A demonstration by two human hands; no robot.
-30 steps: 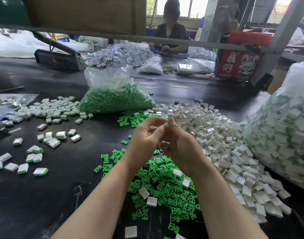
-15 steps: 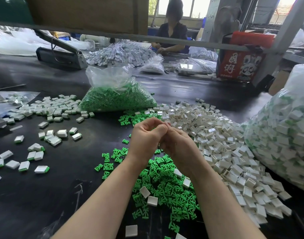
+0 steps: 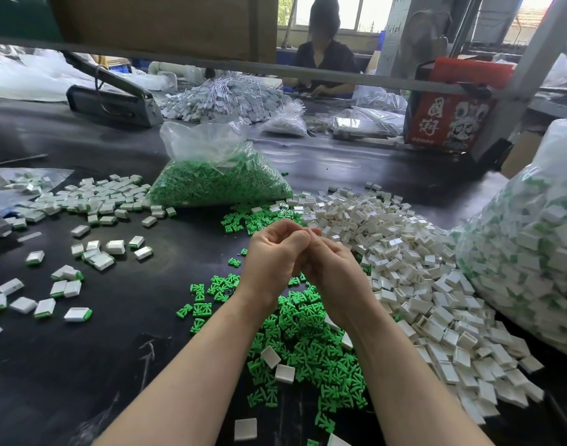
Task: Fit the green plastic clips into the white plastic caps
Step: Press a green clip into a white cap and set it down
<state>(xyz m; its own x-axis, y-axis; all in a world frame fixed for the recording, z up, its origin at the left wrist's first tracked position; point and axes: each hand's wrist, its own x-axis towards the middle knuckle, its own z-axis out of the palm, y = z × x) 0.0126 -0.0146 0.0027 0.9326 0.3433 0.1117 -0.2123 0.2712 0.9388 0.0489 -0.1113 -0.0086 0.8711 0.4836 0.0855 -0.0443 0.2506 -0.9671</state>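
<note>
My left hand and my right hand meet above the black table, fingers curled and fingertips pressed together. They pinch a small cap-and-clip piece that the fingers hide almost wholly. Below my wrists lies a loose heap of green clips with a few white caps on it. A big heap of empty white caps spreads to the right of my hands.
A clear bag of green clips stands behind my hands. Caps with green clips in them lie scattered on the left. A large bag of such pieces fills the right edge. Another person works across the table.
The fingers of both hands have closed tighter against each other, from spread fingertips to a pressed clasp. The hands stay in the same place.
</note>
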